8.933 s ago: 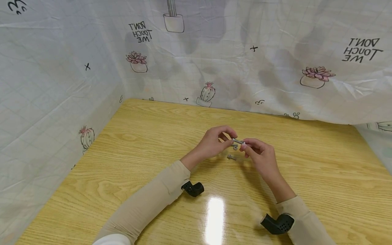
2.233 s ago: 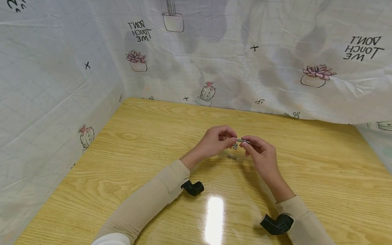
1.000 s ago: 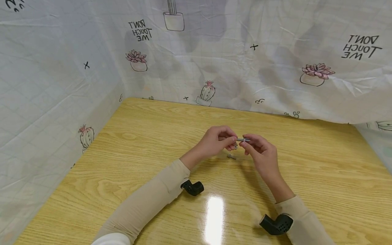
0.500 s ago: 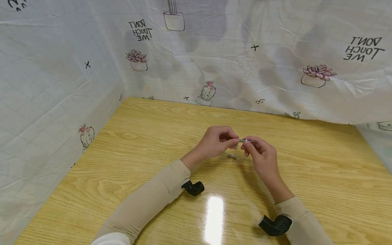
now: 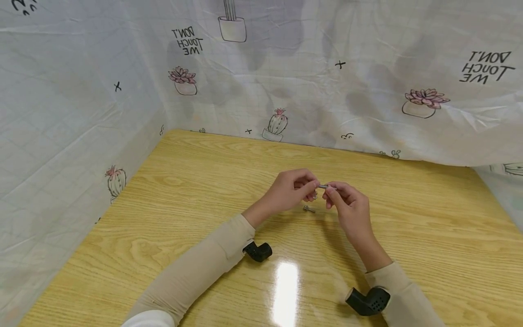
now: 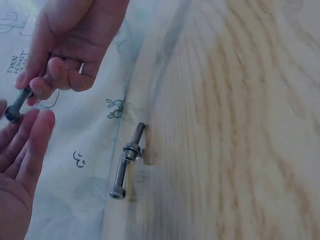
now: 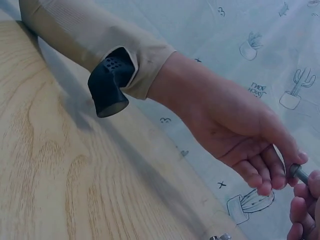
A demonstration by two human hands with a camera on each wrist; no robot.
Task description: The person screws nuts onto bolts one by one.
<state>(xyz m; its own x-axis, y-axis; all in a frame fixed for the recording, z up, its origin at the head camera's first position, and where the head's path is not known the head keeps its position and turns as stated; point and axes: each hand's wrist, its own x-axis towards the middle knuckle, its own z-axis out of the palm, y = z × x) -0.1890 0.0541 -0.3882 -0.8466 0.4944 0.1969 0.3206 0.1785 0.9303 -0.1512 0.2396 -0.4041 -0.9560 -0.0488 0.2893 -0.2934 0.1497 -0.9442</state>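
In the head view my left hand [image 5: 289, 190] and right hand [image 5: 348, 203] meet above the table, pinching opposite ends of one metal bolt [image 5: 323, 186]. The left wrist view shows the bolt's round socket head [image 6: 12, 116] among one hand's fingers, its shank [image 6: 21, 99] in the other hand's pinch. Fingertips cover the bolt's far end, so whether a nut sits there cannot be seen. Below the hands a loose bolt [image 5: 309, 209] lies on the table. Another metal piece [image 5: 315, 196] shows partly behind my left fingers. In the left wrist view two bolts [image 6: 118, 185] lie nearly end to end.
The wooden table [image 5: 196, 190] is bordered by a pale printed curtain [image 5: 347, 100] at the back and left. Black wrist cameras [image 5: 257, 251] stick out from both beige sleeves [image 5: 200, 268]. A bright light reflection lies on the near tabletop.
Both hands stay almost in place, with small finger shifts on the bolt. Compared with the oldest frame, less of the bolt shows between them, and my left fingers cover more of the piece behind.
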